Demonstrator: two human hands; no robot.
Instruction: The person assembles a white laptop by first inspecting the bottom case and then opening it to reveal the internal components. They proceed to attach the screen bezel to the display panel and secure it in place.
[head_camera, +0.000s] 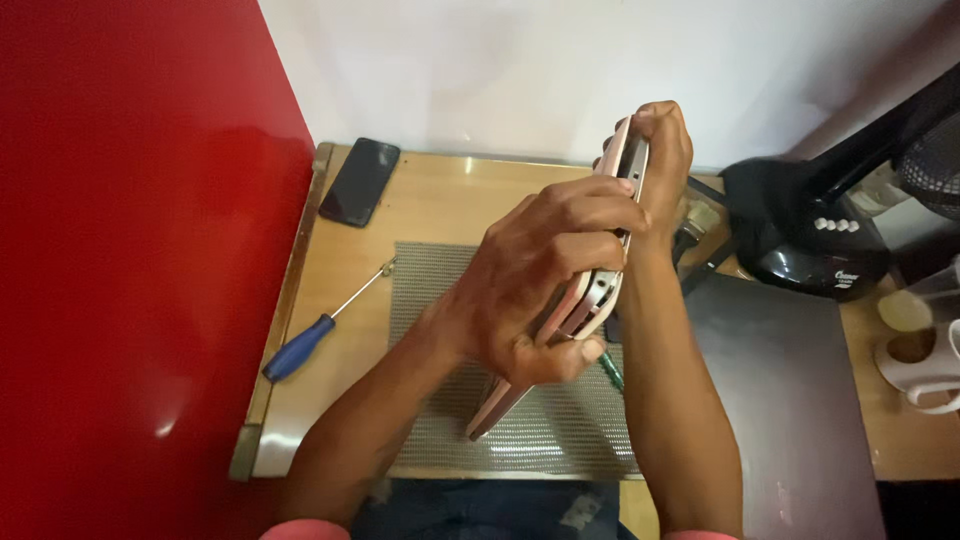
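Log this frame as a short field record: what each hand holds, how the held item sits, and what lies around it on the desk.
Left hand: grips the middle of a pinkish laptop, fingers wrapped over its edge
Right hand: clasps the laptop's far end
Laptop pose: stood on edge, tilted, lower end over the grey mesh mat
Left of mat: blue-handled screwdriver, black phone lying flat
Right side: black fan base, dark grey panel
Surface: wooden desk

Bare mat (430, 270) left of the hands — screwdriver (320, 330), phone (360, 180) crowd the table edge.
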